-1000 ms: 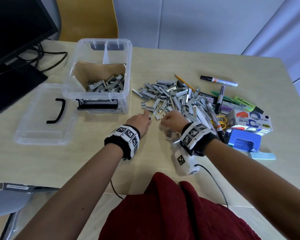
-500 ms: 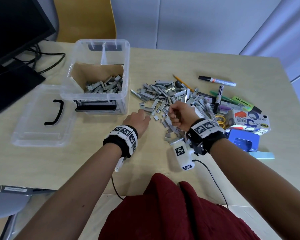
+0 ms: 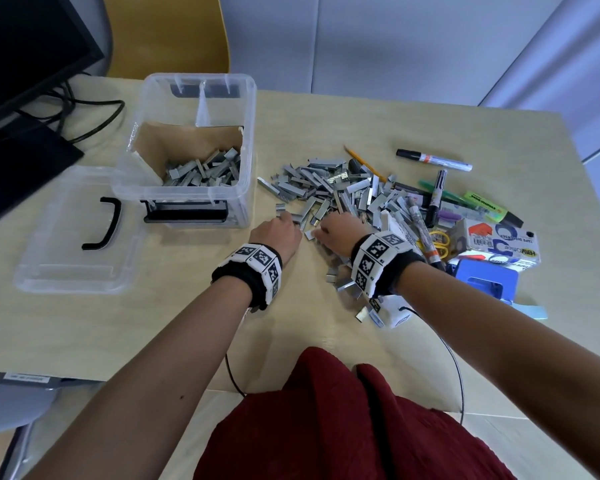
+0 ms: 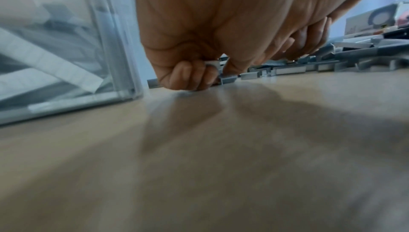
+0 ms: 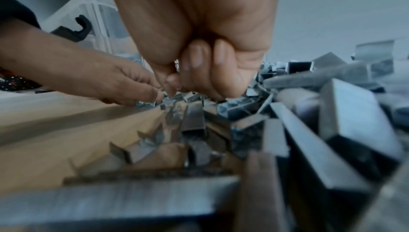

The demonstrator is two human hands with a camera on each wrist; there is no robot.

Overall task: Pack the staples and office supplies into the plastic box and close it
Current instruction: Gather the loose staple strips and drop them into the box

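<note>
The clear plastic box stands open at the back left, with a brown card liner and grey staple strips inside. A big pile of staple strips lies to its right. My left hand is at the pile's near left edge; in the left wrist view its curled fingers pinch staple strips against the table. My right hand is right beside it, and in the right wrist view its fingers curl over gathered staples with the tips in the pile.
The box's lid with a black handle lies flat left of the box. Markers, a highlighter, a tape dispenser carton, scissors and a blue hole punch crowd the right side. A monitor base and cables sit far left.
Half a second ago my right hand was lifted as a fist above the pile; now it is back down on the near edge. My left hand has stayed by the pile's left edge.
</note>
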